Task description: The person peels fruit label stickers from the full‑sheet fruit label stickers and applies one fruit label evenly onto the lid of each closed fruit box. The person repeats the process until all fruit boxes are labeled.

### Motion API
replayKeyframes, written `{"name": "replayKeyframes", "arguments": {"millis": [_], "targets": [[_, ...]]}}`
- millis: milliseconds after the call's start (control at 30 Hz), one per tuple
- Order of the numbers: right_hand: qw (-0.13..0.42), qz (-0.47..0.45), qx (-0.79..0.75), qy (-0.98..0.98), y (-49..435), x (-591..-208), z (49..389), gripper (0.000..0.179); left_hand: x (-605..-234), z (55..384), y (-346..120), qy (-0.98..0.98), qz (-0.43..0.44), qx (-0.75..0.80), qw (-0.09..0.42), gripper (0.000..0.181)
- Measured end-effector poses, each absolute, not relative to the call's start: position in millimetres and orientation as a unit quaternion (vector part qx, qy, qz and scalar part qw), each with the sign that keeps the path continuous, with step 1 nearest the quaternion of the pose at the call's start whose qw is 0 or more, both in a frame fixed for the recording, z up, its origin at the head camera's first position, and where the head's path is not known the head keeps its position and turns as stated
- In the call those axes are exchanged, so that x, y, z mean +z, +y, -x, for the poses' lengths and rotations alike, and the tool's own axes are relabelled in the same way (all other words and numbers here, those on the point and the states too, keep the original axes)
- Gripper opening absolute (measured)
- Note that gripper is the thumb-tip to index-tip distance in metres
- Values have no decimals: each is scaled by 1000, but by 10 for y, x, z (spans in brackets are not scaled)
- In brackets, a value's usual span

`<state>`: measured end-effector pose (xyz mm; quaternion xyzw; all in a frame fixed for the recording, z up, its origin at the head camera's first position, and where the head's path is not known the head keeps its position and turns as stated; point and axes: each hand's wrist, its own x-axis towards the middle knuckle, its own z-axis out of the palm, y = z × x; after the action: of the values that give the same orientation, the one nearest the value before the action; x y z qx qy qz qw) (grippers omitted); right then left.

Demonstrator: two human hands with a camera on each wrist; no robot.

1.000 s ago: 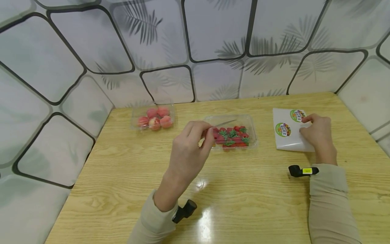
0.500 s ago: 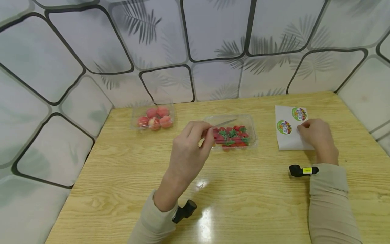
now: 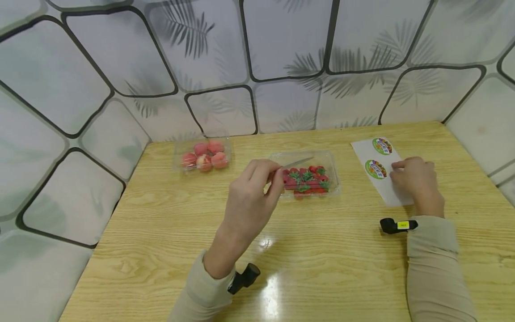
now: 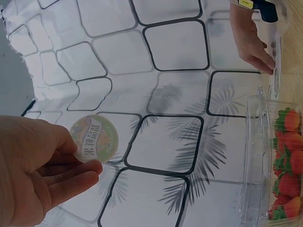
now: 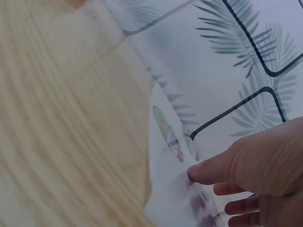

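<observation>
My left hand [image 3: 251,201] pinches a round fruit-label sticker [image 4: 102,139] between thumb and fingers, held in the air. In the head view the sticker appears almost edge-on, in front of a clear plastic box of strawberries [image 3: 307,181]. At the right, my right hand [image 3: 416,181] rests its fingertips over the right side of a white sticker sheet [image 3: 392,190], which lies slanted on the table. Two printed round stickers show on the sheet's left part. In the right wrist view the thumb [image 5: 210,171] meets the glossy sheet, and the other fingers are partly hidden.
Another clear box [image 3: 175,156], with several peaches in it, stands at the back left of the wooden table [image 3: 322,264]. A patterned backdrop [image 3: 287,40] rises behind the table's far edge. The strawberry box lies between the hands.
The sticker sheet has turned on the table, its far end shifting left and its near end right. My right hand has moved slightly with it. The left hand and its sticker hold still.
</observation>
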<state>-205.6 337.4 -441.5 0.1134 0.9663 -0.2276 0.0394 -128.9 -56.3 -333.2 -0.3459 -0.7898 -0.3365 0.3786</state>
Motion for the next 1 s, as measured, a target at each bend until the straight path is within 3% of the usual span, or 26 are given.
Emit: {"name": "replayKeyframes", "arguments": {"millis": [833,1000], "targets": [[37,-96,-225,969,3209,-4389,2106,49,-3290,1297,-578,-800,337,-324,376,2],[10,-65,-240,968,3181,-4321,2121,49,-3273,1297,-575,-797,340,-323,380,3]]}}
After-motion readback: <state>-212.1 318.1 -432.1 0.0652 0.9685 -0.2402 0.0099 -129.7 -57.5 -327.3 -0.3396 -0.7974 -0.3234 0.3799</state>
